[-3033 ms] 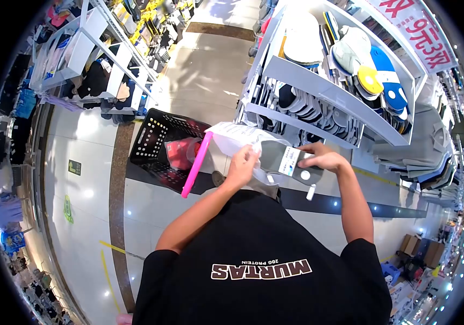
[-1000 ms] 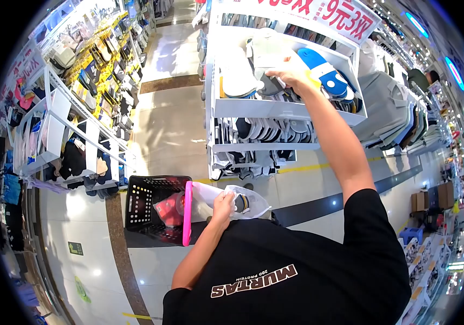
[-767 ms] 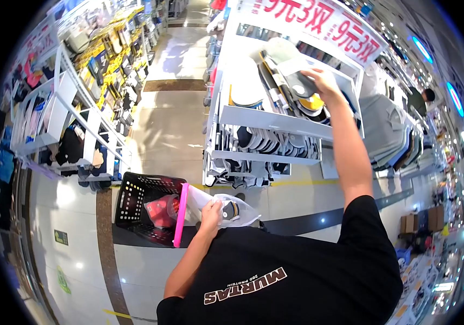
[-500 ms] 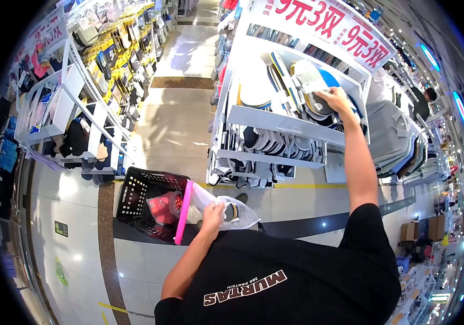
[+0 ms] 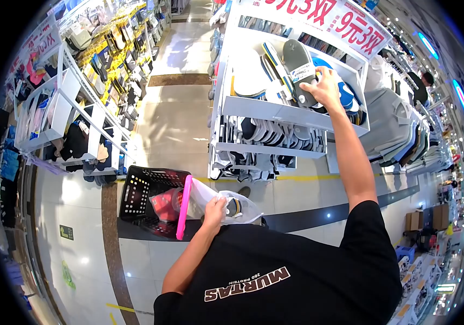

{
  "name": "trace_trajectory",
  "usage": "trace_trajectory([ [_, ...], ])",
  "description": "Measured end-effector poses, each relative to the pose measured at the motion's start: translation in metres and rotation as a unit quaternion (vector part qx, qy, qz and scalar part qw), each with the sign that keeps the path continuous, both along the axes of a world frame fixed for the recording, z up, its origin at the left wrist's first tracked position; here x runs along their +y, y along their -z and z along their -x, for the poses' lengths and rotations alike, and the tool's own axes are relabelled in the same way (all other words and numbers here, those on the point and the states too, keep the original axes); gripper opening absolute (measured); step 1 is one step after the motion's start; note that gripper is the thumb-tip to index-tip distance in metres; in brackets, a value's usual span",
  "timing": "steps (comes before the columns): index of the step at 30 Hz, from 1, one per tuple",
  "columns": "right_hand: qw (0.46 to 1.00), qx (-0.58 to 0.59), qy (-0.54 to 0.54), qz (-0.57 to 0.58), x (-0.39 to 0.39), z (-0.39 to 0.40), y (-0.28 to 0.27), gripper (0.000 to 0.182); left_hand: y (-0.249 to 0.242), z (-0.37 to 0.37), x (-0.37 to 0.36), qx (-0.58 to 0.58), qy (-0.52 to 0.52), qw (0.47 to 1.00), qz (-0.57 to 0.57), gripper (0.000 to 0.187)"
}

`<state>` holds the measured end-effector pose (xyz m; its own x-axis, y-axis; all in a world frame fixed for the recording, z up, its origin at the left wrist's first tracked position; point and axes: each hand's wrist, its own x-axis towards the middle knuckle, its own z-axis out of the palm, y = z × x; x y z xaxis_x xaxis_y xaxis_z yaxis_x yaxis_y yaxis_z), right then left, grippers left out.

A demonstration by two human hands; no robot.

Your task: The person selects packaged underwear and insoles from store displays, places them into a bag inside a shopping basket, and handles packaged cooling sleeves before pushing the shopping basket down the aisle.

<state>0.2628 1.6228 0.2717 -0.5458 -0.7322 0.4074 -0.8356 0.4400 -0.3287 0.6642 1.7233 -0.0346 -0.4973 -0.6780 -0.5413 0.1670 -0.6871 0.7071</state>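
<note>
My right hand (image 5: 326, 88) is over the upper white bin (image 5: 291, 112), fingers apart, with the thumb against a pair of dark grey socks (image 5: 298, 57) that carries a paper label. Blue-and-white socks (image 5: 345, 95) lie to the hand's right; white socks (image 5: 251, 81) and striped socks (image 5: 278, 67) are to its left. Low in front of my body, my left hand (image 5: 214, 210) is closed on a translucent plastic bag (image 5: 248, 212). Striped socks (image 5: 234, 207) show through the bag. A black shopping basket (image 5: 134, 192) with a pink handle (image 5: 185, 207) is beside the left hand, with a red package (image 5: 165, 205) inside.
Lower shelves of the stand hold rows of socks (image 5: 280, 135). Price signs (image 5: 359, 32) stand above the bin. Grey garments (image 5: 389, 122) hang to the right, and a sock rack (image 5: 112, 59) lines the aisle's left side. Another person (image 5: 420, 89) is at the far right.
My right hand has shifted slightly left and its fingers have spread. Dark grey socks now stand where a pale pair showed before. My left hand keeps its hold on the bag.
</note>
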Motion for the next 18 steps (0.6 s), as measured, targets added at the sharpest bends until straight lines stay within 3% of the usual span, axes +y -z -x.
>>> trace_trajectory([
  [3,0.994,-0.101,0.032,0.013,-0.009,0.029,0.011,0.102,0.005,0.002,-0.001,-0.007,-0.008,1.000,0.006,0.018],
  [5,0.957,-0.287,0.035,0.003,-0.021,0.080,0.036,0.108,0.004,0.000,0.000,-0.028,-0.007,0.999,0.015,0.017],
  [6,0.920,-0.390,0.018,-0.043,-0.016,0.077,0.026,0.086,0.004,0.001,0.000,-0.023,-0.018,0.999,0.021,0.017],
  [7,0.886,-0.463,-0.021,-0.018,0.004,0.032,0.000,0.055,0.011,0.001,0.000,-0.038,-0.017,0.999,0.033,0.018],
  [8,0.869,-0.493,-0.023,0.037,0.004,0.046,0.013,0.032,0.013,0.003,0.001,-0.039,-0.025,0.998,0.043,0.019],
  [9,0.844,-0.525,-0.074,0.081,0.004,0.064,0.027,0.034,0.011,0.000,0.001,-0.049,-0.012,0.997,0.053,0.020],
  [13,0.841,-0.483,-0.120,0.212,0.036,0.041,0.017,0.046,0.002,-0.005,-0.004,-0.044,0.000,0.998,0.032,0.022],
  [15,0.807,-0.531,-0.182,0.184,0.077,0.010,0.002,0.051,0.002,-0.004,-0.007,-0.038,0.000,0.999,0.020,0.022],
  [18,0.824,-0.509,-0.240,0.068,0.139,0.000,0.018,0.073,0.003,-0.001,-0.011,-0.005,0.002,1.000,0.002,0.021],
])
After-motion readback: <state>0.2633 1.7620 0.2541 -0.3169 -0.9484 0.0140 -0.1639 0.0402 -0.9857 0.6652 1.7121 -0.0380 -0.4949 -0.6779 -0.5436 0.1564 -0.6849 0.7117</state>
